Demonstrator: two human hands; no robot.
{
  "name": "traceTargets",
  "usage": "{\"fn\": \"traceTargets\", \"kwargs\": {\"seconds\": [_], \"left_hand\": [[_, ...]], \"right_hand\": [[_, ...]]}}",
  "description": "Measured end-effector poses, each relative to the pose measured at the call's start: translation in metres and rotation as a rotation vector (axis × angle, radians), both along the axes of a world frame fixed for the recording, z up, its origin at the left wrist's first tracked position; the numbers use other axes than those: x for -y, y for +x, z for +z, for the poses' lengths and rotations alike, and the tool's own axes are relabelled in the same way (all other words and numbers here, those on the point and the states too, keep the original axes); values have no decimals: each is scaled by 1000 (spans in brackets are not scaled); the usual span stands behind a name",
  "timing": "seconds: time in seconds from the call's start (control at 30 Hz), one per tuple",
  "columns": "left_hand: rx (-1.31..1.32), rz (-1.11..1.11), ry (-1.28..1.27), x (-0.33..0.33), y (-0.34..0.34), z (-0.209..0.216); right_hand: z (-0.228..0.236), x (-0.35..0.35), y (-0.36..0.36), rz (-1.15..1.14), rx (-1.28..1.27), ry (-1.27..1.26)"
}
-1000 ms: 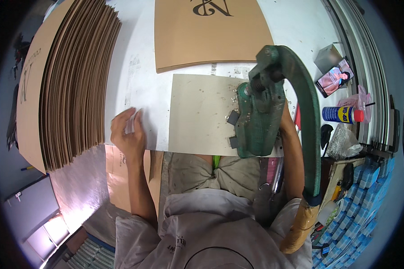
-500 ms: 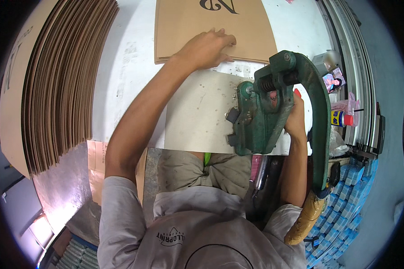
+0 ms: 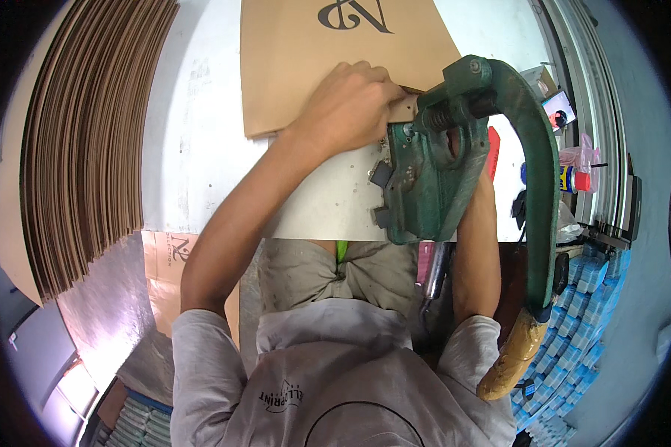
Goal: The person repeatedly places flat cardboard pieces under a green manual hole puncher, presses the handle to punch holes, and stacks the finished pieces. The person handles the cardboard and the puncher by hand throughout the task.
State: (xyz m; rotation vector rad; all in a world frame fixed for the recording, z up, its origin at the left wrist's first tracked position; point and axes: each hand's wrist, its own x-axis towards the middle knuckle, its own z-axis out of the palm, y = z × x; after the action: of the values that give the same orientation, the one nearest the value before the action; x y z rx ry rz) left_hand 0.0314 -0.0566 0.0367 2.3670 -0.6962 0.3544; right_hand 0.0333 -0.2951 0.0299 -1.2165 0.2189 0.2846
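Note:
My left hand (image 3: 354, 108) lies over the near edge of a flat brown paper bag (image 3: 298, 71) printed with a dark emblem. Its fingers are curled, with the thumb side pinching the bag's edge. That edge reaches into the jaw of a green hand-lever press (image 3: 432, 175), probably an eyelet or punch press, standing on the white table. My right forearm runs up behind the press. The press body hides my right hand, so its fingers do not show. A red flat object (image 3: 493, 153) sits beside the press, near where that forearm disappears.
A tall stack of brown paper bags (image 3: 97, 141) stands at the left. The press's lever (image 3: 540, 186) curves down to a tape-wrapped handle (image 3: 511, 365) on the right. A spray can with a red cap (image 3: 574, 179) and plastic bags lie by the metal rails. Blue bundles (image 3: 574, 320) are piled below.
The bag has come nearer, its edge now at the press jaw. My left hand went from lying spread on it to gripping its edge. My right hand slipped out of sight behind the press.

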Motion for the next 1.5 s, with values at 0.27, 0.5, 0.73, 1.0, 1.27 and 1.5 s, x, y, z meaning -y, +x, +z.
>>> {"fn": "traceTargets", "kwargs": {"seconds": [0.27,0.5,0.73,1.0,1.27,1.5], "left_hand": [[-80,90,-30,23,-31,-3],[-74,131,-5,22,-32,-6],[-98,-18,52,6,-25,-2],[-92,-3,121,3,-9,3],[-112,4,55,-4,-3,-4],[-132,13,19,-5,-2,-11]], "right_hand": [[-2,5,-34,-34,52,-356],[-15,6,-33,-40,166,-361],[11,10,-27,114,112,-629],[-7,17,-25,313,424,-669],[-13,5,-24,314,306,-777],[-10,-2,-26,306,351,-876]]}}
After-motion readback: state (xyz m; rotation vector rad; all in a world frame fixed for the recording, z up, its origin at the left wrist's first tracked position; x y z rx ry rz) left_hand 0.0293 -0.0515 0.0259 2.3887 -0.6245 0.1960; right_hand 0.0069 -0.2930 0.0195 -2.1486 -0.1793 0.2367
